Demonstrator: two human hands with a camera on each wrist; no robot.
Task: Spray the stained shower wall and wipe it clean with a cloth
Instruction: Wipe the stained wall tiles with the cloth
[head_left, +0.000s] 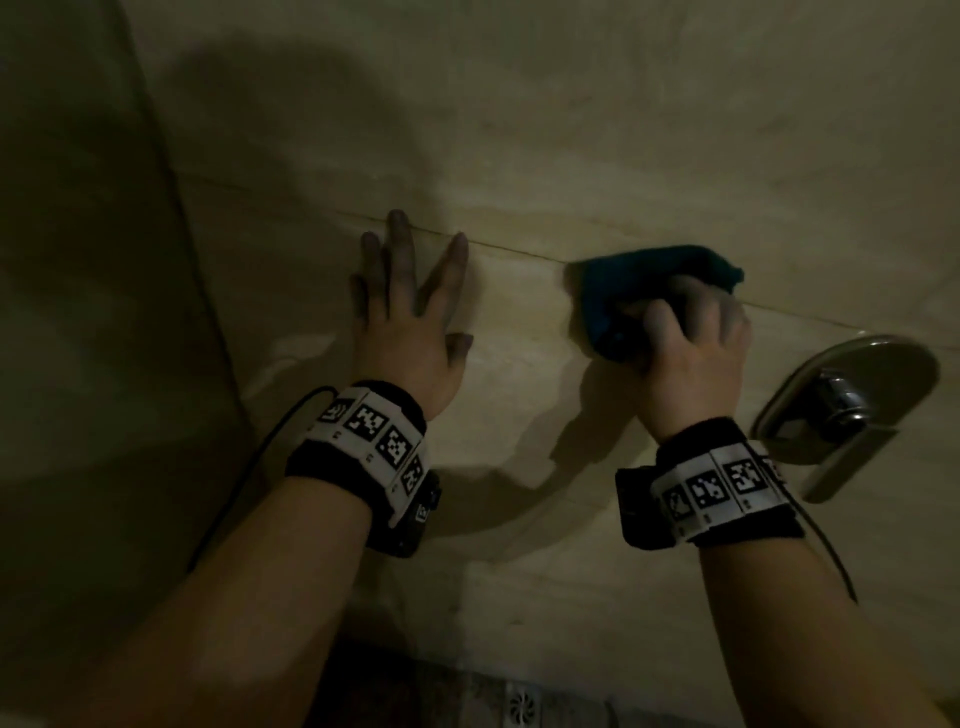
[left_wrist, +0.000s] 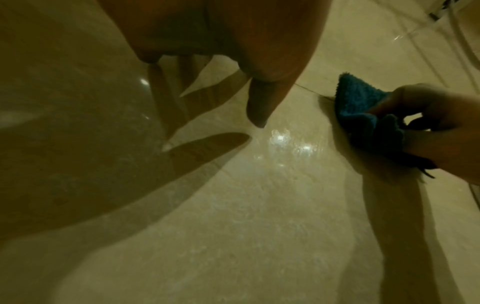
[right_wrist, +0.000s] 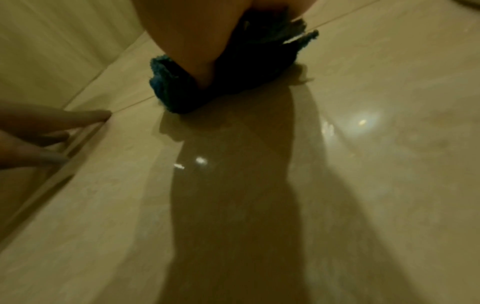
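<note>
Blue cloth (head_left: 649, 280) half hidden under right hand (head_left: 691, 353)

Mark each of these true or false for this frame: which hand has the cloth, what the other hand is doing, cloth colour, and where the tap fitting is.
1. The right hand holds the cloth against the shower wall. True.
2. The left hand holds a spray bottle. False: it holds nothing; its fingers are spread toward the wall.
3. The cloth is white. False: it is blue.
4. A metal tap fitting sits to the right of the right hand. True.
</note>
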